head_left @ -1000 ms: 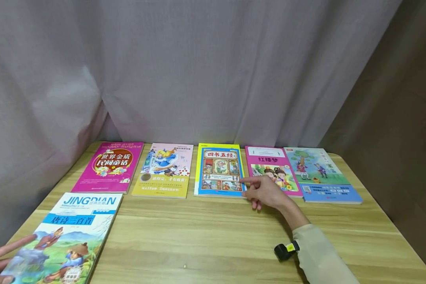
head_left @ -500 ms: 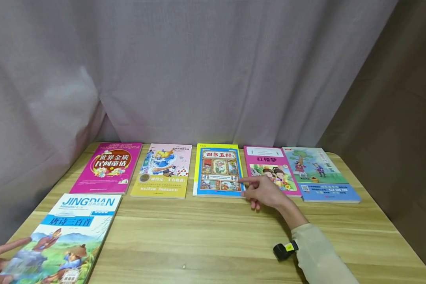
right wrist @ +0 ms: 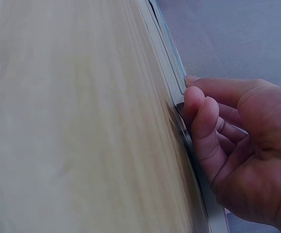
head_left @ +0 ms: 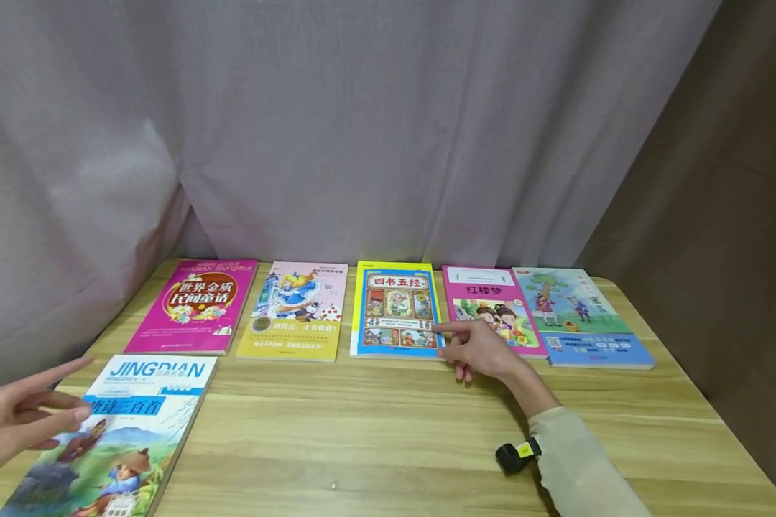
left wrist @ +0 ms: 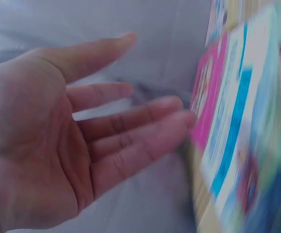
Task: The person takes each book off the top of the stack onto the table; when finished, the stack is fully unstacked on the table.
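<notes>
My left hand (head_left: 29, 413) hovers over the left side of a white-and-blue book (head_left: 129, 431) with a painted landscape, its fingers spread and relaxed. In the left wrist view, nothing lies in the palm of that hand (left wrist: 96, 131), and the book cover (left wrist: 237, 111) stands beside the fingertips. At the middle of the back row, my right hand (head_left: 481, 350) has index finger and thumb at the lower right corner of a yellow-and-blue book (head_left: 397, 309). The right wrist view has its fingertips against the book's page edge (right wrist: 162, 53), other fingers curled.
Other books lie flat in the back row: a magenta book (head_left: 197, 309), a pink-and-yellow one (head_left: 294, 309), a pink one (head_left: 491, 294), partly behind my right hand, and a green-and-blue one (head_left: 585, 316). A grey curtain (head_left: 362, 129) hangs behind the wooden table (head_left: 362, 431).
My left hand has come off the side of the white-and-blue book and risen up and right over it. The right hand stays at the yellow-and-blue book. The head view has shifted slightly.
</notes>
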Demonstrator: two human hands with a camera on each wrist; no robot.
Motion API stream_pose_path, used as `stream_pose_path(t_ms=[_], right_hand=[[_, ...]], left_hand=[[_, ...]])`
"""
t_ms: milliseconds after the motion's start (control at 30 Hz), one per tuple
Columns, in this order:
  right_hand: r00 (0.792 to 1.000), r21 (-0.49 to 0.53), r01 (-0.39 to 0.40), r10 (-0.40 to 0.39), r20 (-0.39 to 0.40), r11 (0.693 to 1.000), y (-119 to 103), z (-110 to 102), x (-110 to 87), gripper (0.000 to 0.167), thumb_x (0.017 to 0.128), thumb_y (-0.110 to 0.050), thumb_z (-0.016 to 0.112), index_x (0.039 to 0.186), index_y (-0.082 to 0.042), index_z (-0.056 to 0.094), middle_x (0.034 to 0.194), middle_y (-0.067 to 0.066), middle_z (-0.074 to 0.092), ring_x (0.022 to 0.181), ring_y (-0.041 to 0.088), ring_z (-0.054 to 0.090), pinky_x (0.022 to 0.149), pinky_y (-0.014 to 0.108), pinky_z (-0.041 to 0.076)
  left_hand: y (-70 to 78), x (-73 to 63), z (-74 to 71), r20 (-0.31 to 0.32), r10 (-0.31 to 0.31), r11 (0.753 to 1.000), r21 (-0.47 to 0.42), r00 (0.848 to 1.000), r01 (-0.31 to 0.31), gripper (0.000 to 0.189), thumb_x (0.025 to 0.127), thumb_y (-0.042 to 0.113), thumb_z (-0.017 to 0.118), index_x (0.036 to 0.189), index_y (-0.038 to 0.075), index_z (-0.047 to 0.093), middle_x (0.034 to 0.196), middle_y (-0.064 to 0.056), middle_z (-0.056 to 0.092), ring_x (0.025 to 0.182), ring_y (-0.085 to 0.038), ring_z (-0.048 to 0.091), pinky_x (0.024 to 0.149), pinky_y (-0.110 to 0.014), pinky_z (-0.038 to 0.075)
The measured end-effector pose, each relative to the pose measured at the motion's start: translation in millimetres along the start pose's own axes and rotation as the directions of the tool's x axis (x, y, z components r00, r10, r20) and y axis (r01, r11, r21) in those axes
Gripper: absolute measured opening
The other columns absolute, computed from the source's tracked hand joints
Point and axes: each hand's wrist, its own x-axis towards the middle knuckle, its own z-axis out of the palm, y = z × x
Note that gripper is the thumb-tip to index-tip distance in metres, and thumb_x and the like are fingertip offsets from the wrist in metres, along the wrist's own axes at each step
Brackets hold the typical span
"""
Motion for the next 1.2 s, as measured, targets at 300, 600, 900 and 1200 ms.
stream_pose_path(t_ms=[300,600,900,1200], right_hand=[[1.000,-0.001,-0.006,0.006,-0.006,1.000,0,3,1.3,0.052,0.097,-0.010,0.075,0.148,-0.007,0.062,0.071,0.012,0.064,0.049,0.018,0.063,0.048,0.036,0.060],[1.000,0.013,-0.007,0.007,-0.004,1.000,3,3,1.3,0.053,0.097,-0.011,0.075,0.148,-0.007,0.061,0.072,0.011,0.064,0.050,0.018,0.063,0.048,0.033,0.059],[1.000,0.007,0.000,0.000,-0.005,1.000,2,0,-0.5,0.053,0.097,-0.011,0.075,0.148,-0.007,0.062,0.071,0.011,0.064,0.050,0.018,0.063,0.048,0.033,0.059],[1.000,0.000,0.007,-0.007,-0.009,1.000,0,1,-1.3,0.052,0.097,-0.012,0.075,0.148,-0.007,0.062,0.071,0.010,0.062,0.050,0.017,0.063,0.048,0.034,0.059]], left_hand=[[92.0,30.2,16.0,0.096,0.264,0.955,-0.164,0.960,-0.247,0.072,0.109,0.028,0.062,0.166,0.002,0.026,0.121,-0.016,0.075,0.094,-0.013,0.076,0.076,-0.031,0.066],[155.2,76.2,48.0,0.159,0.401,0.869,-0.378,0.902,-0.320,0.076,0.104,0.025,0.069,0.167,0.009,0.030,0.120,-0.022,0.072,0.099,-0.026,0.077,0.078,-0.039,0.068],[197.0,117.1,88.7,0.269,0.429,0.874,-0.365,0.862,-0.321,0.072,0.105,0.027,0.069,0.165,0.009,0.035,0.122,-0.028,0.067,0.099,-0.034,0.074,0.081,-0.047,0.068],[226.8,139.7,122.1,0.330,0.409,0.887,-0.362,0.851,-0.286,0.069,0.105,0.023,0.067,0.165,0.008,0.036,0.116,-0.026,0.069,0.090,-0.027,0.074,0.080,-0.041,0.068]])
